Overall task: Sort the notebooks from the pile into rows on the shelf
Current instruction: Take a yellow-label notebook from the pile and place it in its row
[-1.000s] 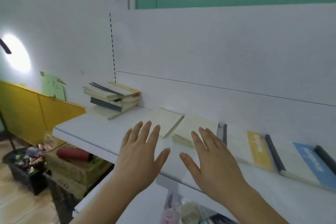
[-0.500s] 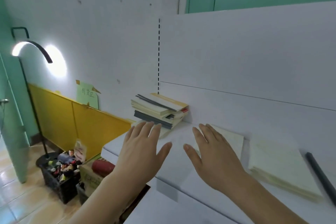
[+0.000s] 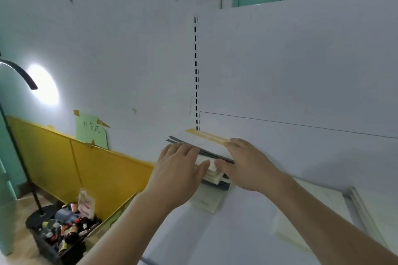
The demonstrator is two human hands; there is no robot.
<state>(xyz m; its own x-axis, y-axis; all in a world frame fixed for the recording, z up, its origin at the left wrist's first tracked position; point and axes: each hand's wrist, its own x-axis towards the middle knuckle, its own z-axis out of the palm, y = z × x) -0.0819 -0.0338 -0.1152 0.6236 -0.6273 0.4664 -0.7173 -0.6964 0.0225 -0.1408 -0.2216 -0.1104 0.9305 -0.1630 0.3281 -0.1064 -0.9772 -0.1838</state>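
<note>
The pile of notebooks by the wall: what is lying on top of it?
Both hands rest on the pile of notebooks: the left hand on its near left side, the right hand on its right. A yellow-edged notebook tops it; the hands cover much of the covers.

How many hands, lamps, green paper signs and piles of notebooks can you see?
Hands: 2 (left hand, right hand)
Lamp: 1
Green paper sign: 1
Pile of notebooks: 1
Total: 5
</note>
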